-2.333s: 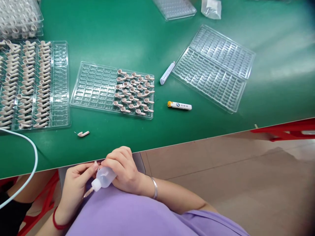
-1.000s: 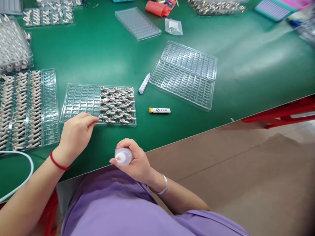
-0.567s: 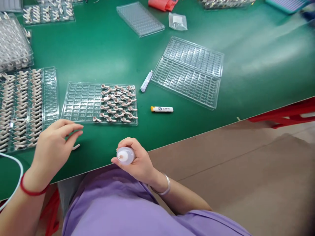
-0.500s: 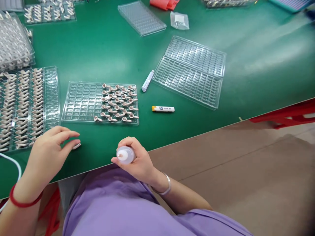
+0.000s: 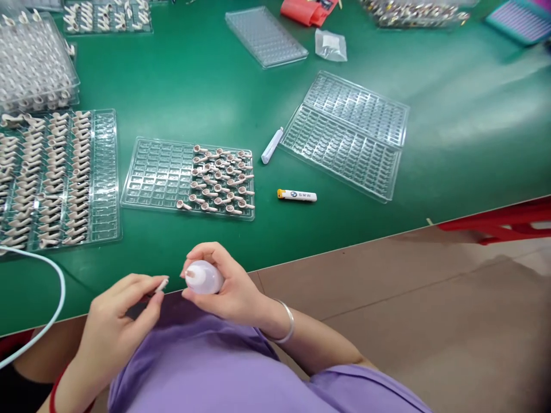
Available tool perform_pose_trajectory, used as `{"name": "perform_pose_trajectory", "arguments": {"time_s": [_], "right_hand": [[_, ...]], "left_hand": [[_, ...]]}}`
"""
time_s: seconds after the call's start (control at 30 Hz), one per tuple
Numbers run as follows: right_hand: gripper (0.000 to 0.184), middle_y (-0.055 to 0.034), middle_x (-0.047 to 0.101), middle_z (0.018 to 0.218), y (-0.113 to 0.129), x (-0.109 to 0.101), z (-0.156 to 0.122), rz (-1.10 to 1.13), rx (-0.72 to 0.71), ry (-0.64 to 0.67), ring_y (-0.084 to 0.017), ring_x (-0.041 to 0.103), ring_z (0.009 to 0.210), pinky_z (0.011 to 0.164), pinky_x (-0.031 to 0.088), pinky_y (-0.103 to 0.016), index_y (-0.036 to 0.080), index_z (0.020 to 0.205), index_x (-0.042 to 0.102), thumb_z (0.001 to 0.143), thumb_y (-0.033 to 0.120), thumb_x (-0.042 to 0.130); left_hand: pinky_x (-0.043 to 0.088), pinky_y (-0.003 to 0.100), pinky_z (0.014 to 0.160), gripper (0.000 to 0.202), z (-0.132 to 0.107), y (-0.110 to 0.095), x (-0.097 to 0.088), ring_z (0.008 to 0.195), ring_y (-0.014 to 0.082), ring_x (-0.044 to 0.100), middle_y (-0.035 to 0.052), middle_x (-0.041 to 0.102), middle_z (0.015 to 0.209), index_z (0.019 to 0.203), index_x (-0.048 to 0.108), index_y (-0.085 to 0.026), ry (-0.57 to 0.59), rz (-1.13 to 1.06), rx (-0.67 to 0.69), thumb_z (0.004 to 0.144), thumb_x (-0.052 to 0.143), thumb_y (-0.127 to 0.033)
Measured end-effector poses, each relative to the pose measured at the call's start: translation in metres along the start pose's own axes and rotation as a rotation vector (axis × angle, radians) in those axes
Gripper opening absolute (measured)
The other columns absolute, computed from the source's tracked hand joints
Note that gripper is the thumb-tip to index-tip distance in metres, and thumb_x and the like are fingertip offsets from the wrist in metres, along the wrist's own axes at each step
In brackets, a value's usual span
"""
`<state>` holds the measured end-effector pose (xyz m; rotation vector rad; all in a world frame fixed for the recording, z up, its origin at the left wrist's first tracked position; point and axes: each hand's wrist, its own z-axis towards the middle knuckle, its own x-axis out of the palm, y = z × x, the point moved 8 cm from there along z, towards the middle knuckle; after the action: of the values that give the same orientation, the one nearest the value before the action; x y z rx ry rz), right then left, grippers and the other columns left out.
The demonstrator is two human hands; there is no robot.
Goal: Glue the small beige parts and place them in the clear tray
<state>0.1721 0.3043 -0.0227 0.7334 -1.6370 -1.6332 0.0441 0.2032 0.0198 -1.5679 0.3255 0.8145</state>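
Between the thumb and forefinger of my left hand (image 5: 123, 312) is a small white stemmed part (image 5: 162, 285), held near the table's front edge. My right hand (image 5: 228, 284) is wrapped round a translucent squeeze bottle (image 5: 205, 277), its narrow tip pointing left towards that part. The two hands are close but apart. Beyond them lies a clear plastic tray (image 5: 157, 172), its right half filled with several similar parts (image 5: 221, 182) that have round cupped ends. Farther left, a larger tray (image 5: 104, 178) carries dense rows of such parts.
A white BMW lighter (image 5: 297, 195) and a small white tube (image 5: 272, 145) lie right of the middle tray. Beyond them are overlapping clear trays (image 5: 344, 135). Stacked filled trays (image 5: 37, 63) stand far left. A white cable (image 5: 62, 287) curves over the left front edge.
My left hand has lifted the small white part from the table and brought it right, towards my body. My right hand has tilted the bottle leftward. The view has shifted slightly.
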Motion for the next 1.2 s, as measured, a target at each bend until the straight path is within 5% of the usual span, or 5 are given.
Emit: {"name": "perform_pose_trajectory", "arguments": {"time_s": [0.33,0.77,0.93,1.07,1.2], "right_hand": [[0.036,-0.0003,0.060,0.090,0.001,0.019,0.002,0.097,-0.042,0.115,-0.011,0.059,0.074,0.065,0.051,-0.023,0.023,0.102,0.053,0.075,0.023,0.077],[0.042,0.0009,0.059,0.086,-0.005,0.021,-0.001,0.189,-0.044,0.104,-0.010,0.058,0.070,0.061,0.052,-0.022,0.024,0.103,0.046,0.078,0.033,0.078],[0.051,-0.0036,0.057,0.102,0.000,0.009,-0.003,-0.002,-0.033,0.100,-0.012,0.059,0.080,0.065,0.051,-0.022,0.025,0.120,0.038,0.082,0.028,0.073],[0.050,-0.0040,0.061,0.104,0.011,-0.004,-0.010,-0.277,-0.237,-0.032,-0.014,0.062,0.083,0.070,0.053,-0.025,0.027,0.124,0.042,0.083,0.023,0.071],[0.050,-0.0059,0.068,0.100,0.020,0.003,-0.018,-0.476,-0.451,-0.007,-0.018,0.064,0.081,0.073,0.055,-0.031,0.027,0.128,0.047,0.085,0.025,0.070]], "left_hand": [[0.054,0.028,0.068,0.020,-0.026,0.029,0.037,0.081,0.0191,0.065,0.0060,0.071,0.085,0.082,0.079,-0.025,0.225,-0.554,-0.355,0.089,0.062,-0.032],[0.053,0.028,0.060,0.025,-0.026,0.027,0.045,0.068,0.0171,0.061,0.0043,0.067,0.071,0.076,0.078,-0.025,0.209,-0.662,-0.363,0.090,0.061,-0.036],[0.056,0.026,0.063,0.020,-0.029,0.035,0.020,0.072,0.0168,0.068,0.0027,0.074,0.088,0.101,0.077,-0.030,0.061,-0.408,-0.342,0.091,0.061,-0.035],[0.053,0.030,0.081,0.030,-0.031,0.023,-0.011,0.085,0.0182,0.068,0.0033,0.073,0.099,0.115,0.071,-0.030,-0.226,0.129,0.018,0.087,0.067,-0.020],[0.050,0.034,0.074,0.044,-0.035,0.012,-0.007,0.076,0.0201,0.063,0.0074,0.070,0.091,0.124,0.066,-0.023,-0.304,0.533,0.281,0.082,0.070,-0.011]]}}
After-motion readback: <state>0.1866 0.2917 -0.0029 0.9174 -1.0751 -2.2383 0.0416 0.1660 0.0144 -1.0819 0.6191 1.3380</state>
